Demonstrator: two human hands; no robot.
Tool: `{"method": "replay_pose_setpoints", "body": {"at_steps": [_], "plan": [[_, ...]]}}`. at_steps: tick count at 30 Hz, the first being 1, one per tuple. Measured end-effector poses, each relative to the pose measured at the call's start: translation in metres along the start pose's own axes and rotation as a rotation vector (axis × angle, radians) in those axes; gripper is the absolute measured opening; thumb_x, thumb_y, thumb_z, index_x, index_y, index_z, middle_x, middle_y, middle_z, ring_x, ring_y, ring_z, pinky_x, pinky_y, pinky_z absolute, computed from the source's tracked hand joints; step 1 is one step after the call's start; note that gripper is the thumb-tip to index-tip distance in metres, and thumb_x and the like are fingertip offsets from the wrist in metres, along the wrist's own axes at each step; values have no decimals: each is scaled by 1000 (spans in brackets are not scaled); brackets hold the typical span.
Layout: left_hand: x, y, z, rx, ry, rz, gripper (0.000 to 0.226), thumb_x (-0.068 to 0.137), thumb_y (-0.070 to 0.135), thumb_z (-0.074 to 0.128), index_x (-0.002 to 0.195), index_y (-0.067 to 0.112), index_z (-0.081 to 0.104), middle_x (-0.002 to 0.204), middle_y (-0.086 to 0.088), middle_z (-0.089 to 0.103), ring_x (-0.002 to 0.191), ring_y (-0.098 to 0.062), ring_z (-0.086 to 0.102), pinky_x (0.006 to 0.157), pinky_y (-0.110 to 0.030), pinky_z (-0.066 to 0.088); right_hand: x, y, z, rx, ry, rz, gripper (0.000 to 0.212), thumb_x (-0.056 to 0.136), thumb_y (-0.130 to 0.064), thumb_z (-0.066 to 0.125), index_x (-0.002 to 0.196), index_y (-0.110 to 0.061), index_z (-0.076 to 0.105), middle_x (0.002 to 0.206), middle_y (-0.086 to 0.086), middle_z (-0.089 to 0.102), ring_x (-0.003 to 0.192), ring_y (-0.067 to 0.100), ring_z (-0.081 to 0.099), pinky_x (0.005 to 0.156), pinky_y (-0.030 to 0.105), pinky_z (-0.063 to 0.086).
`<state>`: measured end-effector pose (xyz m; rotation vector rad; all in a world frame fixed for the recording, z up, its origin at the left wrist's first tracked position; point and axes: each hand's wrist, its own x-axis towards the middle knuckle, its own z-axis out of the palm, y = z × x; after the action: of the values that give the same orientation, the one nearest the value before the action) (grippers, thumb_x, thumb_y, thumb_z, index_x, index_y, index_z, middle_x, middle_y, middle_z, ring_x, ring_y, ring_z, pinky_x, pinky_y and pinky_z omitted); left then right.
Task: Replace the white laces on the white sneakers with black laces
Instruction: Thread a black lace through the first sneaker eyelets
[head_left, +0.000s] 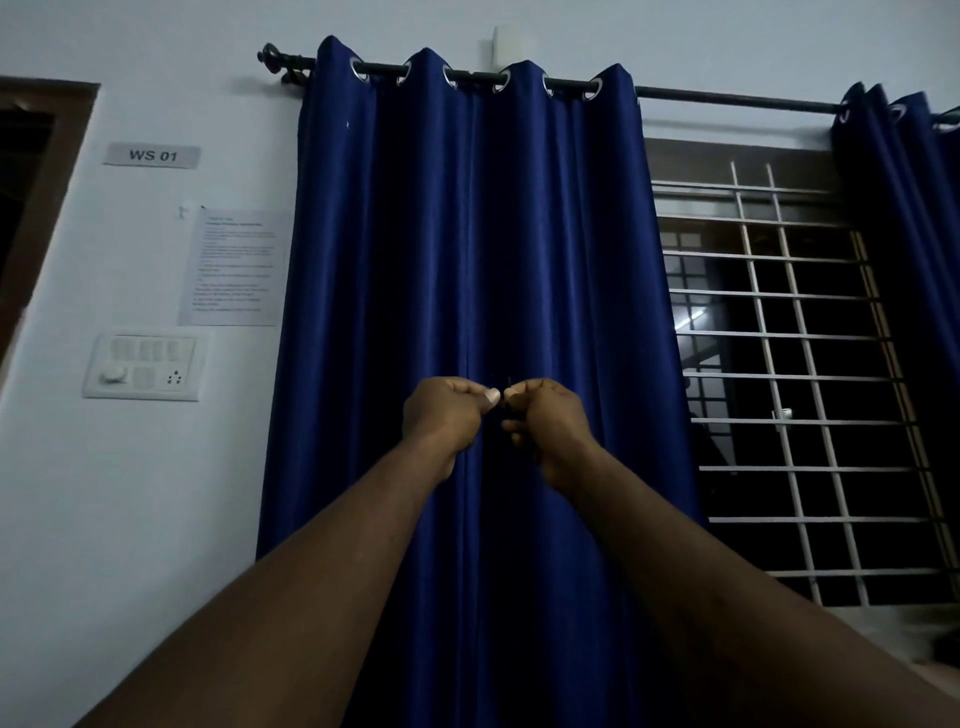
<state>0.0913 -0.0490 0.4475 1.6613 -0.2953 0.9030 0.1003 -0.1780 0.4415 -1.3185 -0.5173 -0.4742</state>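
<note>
The left hand (447, 413) and the right hand (553, 418) are close together in front of a blue curtain (415, 260). Both pinch a thin black lace (503, 413) that is hard to see.

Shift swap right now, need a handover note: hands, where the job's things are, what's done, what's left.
Left hand: fingers pinch a thin dark strand, apparently the black lace.
Right hand: pinches the same strand. The hands nearly touch, raised in front of the blue curtain.
Sneakers, white laces: not in view.
Done: cannot tell from this view.
Left: presumably threading the black lace into the sneakers.
</note>
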Motion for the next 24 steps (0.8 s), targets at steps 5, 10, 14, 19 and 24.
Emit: {"method": "replay_pose_setpoints", "body": {"at_steps": [5,10,14,19,24], "plan": [[2,-2,3,-25,21,-9,5,90,26,79,88,21,78,91,3,77,82,-15,72,71,-32,63,2,3,1,50,6,27,18,98,-5,51,105,-7,67,92,10,68,66,14,57,57,26,48],[1,-2,3,-31,6,-27,6,91,25,78,91,19,78,91,1,77,76,-15,69,60,-25,57,2,4,1,90,7,52,23,97,-8,55,113,-4,71,92,8,70,64,13,57,58,25,48],[2,2,4,-36,-5,-44,4,92,24,76,92,20,78,95,1,76,85,-16,71,61,-25,55,3,3,0,99,13,62,20,96,-9,57,109,-5,73,91,6,71,62,11,56,56,24,47],[2,4,5,-49,-8,-58,3,91,22,77,91,19,78,95,0,77,88,-18,72,63,-26,55,3,3,-2,93,22,58,18,96,-9,57,104,-8,73,90,6,72,60,9,55,55,23,47],[0,7,6,-55,-21,-65,3,92,21,76,92,18,77,96,-1,76,87,-18,71,64,-26,55,0,0,-3,97,19,51,20,96,-9,57,108,-5,73,89,6,71,58,9,55,54,23,46]]}}
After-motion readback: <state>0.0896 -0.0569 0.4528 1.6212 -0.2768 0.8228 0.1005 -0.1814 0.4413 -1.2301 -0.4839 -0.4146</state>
